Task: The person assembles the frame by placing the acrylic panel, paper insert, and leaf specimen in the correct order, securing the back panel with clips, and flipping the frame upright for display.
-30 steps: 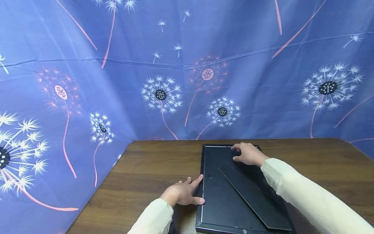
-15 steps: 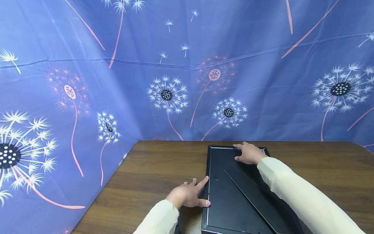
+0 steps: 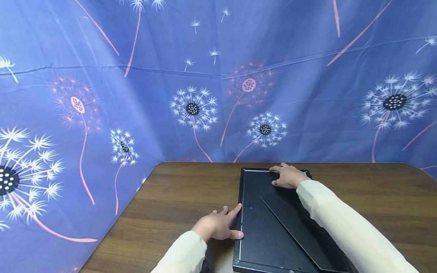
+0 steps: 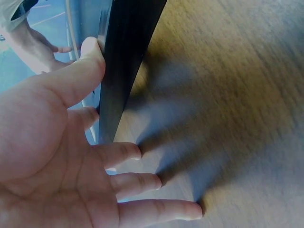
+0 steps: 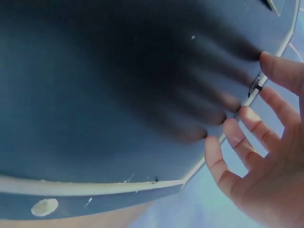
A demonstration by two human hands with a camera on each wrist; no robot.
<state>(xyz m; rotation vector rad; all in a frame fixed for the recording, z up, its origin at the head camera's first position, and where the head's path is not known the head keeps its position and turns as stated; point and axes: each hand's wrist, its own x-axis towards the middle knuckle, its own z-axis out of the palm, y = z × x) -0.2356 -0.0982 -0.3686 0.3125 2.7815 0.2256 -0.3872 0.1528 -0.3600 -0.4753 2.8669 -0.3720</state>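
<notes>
A black picture frame [image 3: 263, 235] lies face down on the table, its backing board and slanted easel stand [image 3: 304, 235] upward. At its left edge is my left hand [image 3: 218, 225], thumb on the rim and fingers spread. In the left wrist view several fingertips [image 4: 197, 210] reach down to the wood beside the frame's black side [image 4: 126, 57]. My right hand [image 3: 288, 177] reaches to the far edge. The right wrist view shows its fingertips [image 5: 231, 124] on the board's edge, thumb and forefinger close around a small metal clip [image 5: 255, 86].
The brown wooden table [image 3: 170, 197] extends on both sides of the frame. Behind it and along the left hangs a blue cloth [image 3: 191, 45] printed with dandelions. A round pale spot [image 5: 45, 207] marks the frame's near rim.
The head view has shifted slightly. My right hand has slid a little left along the frame's far edge. The left hand keeps its place at the left edge.
</notes>
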